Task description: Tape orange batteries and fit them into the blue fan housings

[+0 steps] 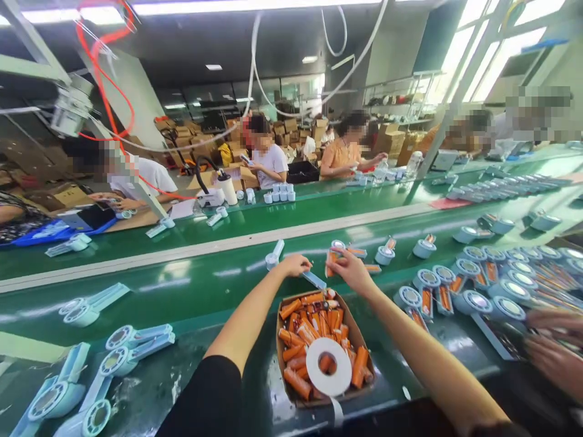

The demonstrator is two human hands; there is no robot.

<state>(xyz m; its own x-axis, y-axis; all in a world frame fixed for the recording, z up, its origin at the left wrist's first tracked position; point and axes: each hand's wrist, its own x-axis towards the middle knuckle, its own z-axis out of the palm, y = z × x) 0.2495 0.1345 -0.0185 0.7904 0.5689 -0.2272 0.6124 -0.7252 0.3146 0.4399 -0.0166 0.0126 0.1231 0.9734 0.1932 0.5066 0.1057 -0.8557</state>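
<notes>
My left hand reaches over the belt with thumb and fingers pinched together; what they hold, if anything, is too small to make out. A light-blue plastic handle piece lies just below its fingertips. In my right hand is an orange battery, gripped between thumb and fingers. Under both hands stands a cardboard box filled with orange wrapped batteries. On top of them rests a roll of white tape, its loose end hanging over the box's front.
The green conveyor belt runs across, carrying blue handheld-fan bodies. More fan bodies, some with batteries, crowd the right. Others lie left. Another person's hand is at the right edge. Several people sit across the belt.
</notes>
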